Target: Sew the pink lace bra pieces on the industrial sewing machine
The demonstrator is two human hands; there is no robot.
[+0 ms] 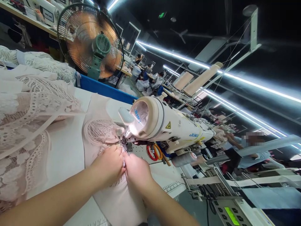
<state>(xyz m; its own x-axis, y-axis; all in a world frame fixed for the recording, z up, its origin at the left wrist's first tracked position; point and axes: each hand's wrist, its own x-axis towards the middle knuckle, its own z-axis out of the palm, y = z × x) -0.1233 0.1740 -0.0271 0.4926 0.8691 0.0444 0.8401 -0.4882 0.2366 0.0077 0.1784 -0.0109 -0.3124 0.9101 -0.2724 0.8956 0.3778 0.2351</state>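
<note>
A pale pink lace garment piece (103, 128) lies beneath the needle area of a white sewing machine (176, 125), and its plain lower part hangs toward me. My left hand (109, 163) grips the fabric just in front of the presser foot (124, 142), fingers curled. Beside it, my right hand (138, 171) pinches the same fabric edge, the two hands touching. A small whitish strip of the cloth shows between the fingertips. The needle itself is too small to make out.
A heap of lace pieces (21, 125) covers the table's left side. Scissors with red and orange handles (154, 152) and a thread spool (184, 159) lie under the machine arm. A large fan (91, 44) stands behind. At right are a metal tape feeder (204, 182) and another person (254, 153).
</note>
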